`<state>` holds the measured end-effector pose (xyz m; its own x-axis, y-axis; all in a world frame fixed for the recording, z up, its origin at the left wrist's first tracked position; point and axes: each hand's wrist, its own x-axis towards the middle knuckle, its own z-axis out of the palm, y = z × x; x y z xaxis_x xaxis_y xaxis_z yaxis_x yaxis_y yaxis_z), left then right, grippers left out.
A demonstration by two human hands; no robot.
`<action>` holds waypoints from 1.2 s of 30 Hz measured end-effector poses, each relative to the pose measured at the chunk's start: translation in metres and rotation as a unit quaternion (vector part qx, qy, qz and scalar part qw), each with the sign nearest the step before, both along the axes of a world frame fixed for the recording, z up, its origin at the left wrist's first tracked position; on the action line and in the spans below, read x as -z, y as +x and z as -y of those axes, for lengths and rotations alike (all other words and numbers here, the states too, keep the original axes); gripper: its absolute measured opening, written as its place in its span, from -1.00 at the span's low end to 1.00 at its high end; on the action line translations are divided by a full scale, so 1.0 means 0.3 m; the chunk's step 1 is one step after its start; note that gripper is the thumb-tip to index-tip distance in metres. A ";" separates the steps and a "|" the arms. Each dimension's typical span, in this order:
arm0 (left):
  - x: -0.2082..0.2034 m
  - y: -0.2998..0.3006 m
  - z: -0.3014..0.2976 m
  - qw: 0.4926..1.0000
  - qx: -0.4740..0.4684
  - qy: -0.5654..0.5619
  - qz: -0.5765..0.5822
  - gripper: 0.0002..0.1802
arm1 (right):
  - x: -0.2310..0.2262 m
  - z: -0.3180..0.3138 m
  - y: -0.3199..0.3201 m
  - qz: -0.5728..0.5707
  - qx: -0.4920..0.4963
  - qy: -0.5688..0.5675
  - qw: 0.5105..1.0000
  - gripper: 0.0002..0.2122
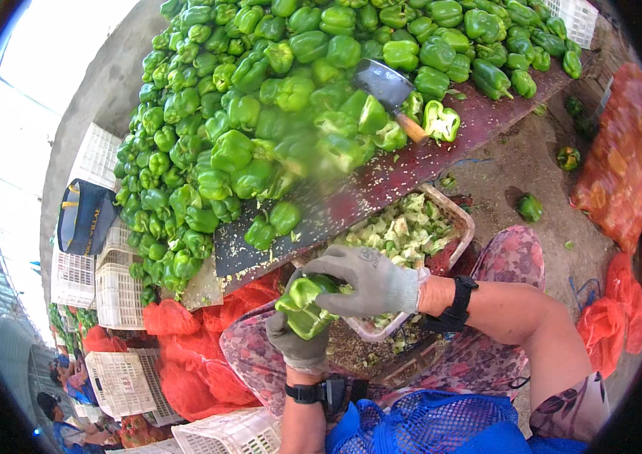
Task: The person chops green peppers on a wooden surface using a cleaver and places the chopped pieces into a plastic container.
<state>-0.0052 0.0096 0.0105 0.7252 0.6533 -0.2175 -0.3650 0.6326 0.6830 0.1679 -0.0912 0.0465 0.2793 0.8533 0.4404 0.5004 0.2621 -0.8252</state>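
Observation:
Over my lap, a green bell pepper (307, 319) that looks cut open is held between both gloved hands. My left hand (298, 348) is closed round its lower left side, with the thumb pressed against it. From above, my right hand (370, 278) has its fingers bent onto the pepper's upper and right side; some fingertips are hidden. Just beyond the hands stands a plastic crate (463, 219) of pale cores and green scraps. A cleaver (387, 85) with a wooden handle lies on the peppers at the board's edge, beside a cut pepper half (440, 122).
A large heap of green peppers (245, 113) covers most of the dark red board (480, 129). Red mesh sacks (200, 363) and white crates (118, 295) stand at left. A filled mesh sack (624, 151) leans at right, near loose peppers (529, 207) on the floor. People (71, 424) sit far left.

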 end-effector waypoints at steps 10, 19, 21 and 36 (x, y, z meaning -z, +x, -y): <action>-0.001 0.032 -0.010 1.000 0.016 0.015 -0.008 -0.26 | 0.016 -0.007 0.015 0.014 -0.001 -0.104 0.994 -0.54; 0.074 0.026 -0.043 0.992 0.014 -0.070 -0.103 -0.42 | 0.140 -0.124 0.210 0.035 0.264 -0.147 0.953 -0.52; 0.054 0.031 -0.033 0.990 0.010 -0.082 -0.110 -0.46 | 0.166 -0.148 0.325 0.104 0.382 -0.111 0.911 -0.57; 0.059 0.001 -0.043 0.985 0.002 -0.172 -0.010 -0.35 | 0.227 -0.132 0.737 0.133 0.438 -0.321 0.829 -0.51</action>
<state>-0.0048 0.0225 -0.0073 0.7207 0.5356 -0.4402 -0.3502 0.8292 0.4356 0.3889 -0.0518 -0.0218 0.8816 0.4570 0.1184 0.4531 -0.7488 -0.4838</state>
